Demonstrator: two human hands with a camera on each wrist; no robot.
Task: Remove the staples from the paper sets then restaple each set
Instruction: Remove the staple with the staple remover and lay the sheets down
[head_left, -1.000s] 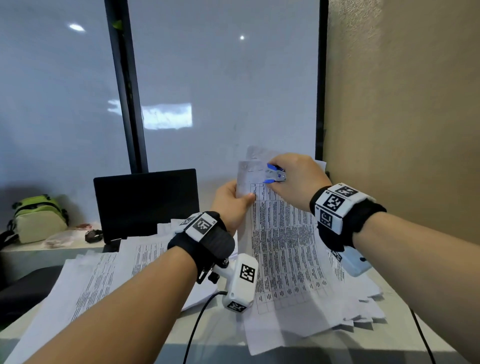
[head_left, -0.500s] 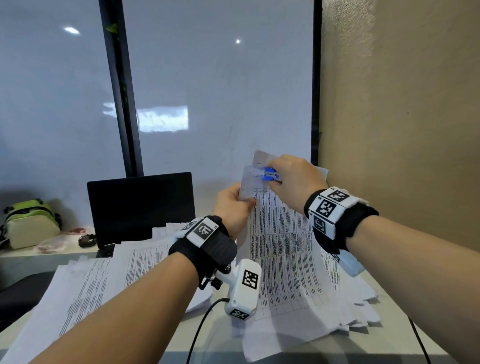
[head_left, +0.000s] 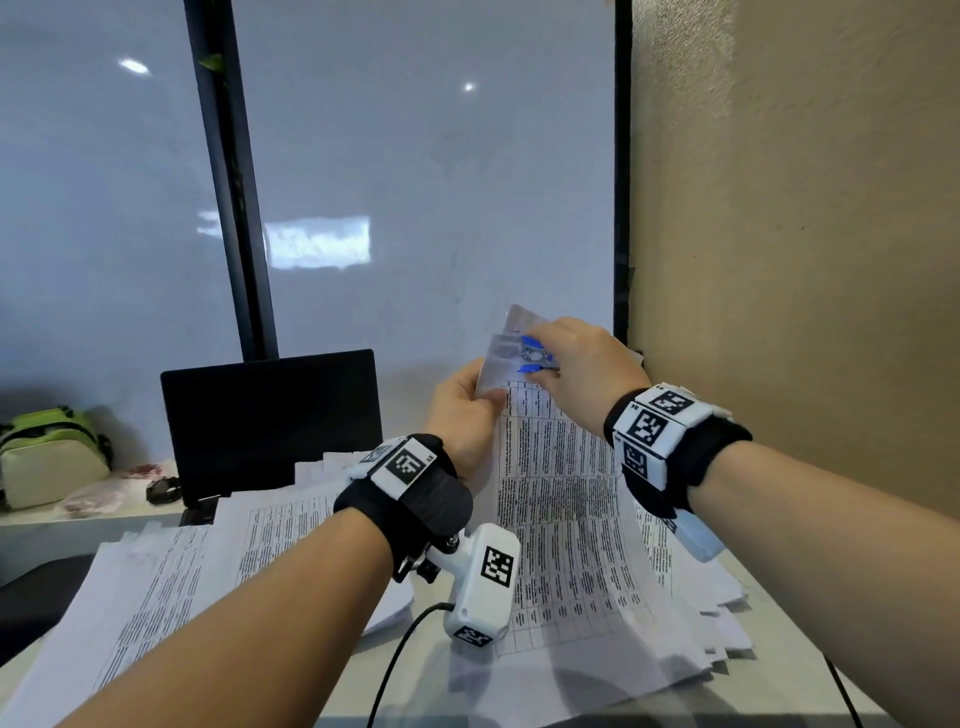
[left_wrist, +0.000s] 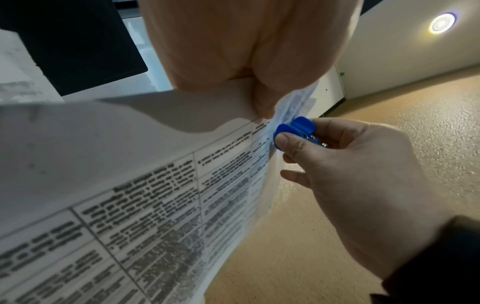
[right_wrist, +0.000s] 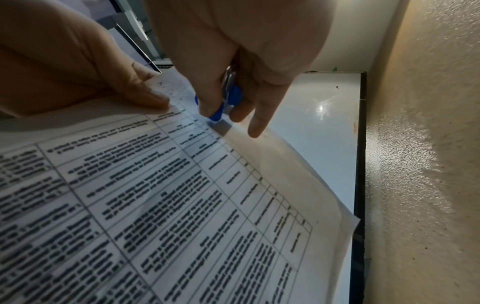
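Lifting the paper set (head_left: 558, 467) by its top edge, left hand (head_left: 462, 415) fingers pinch it taut so the blue staple remover (head_left: 535, 356), squeezed in right hand (head_left: 582, 364) fingers, bites the stapled corner.

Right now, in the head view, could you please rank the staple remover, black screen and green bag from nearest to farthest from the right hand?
1. Staple remover, pinched in the right hand.
2. Black screen, left of both hands.
3. Green bag, far left on the side ledge.
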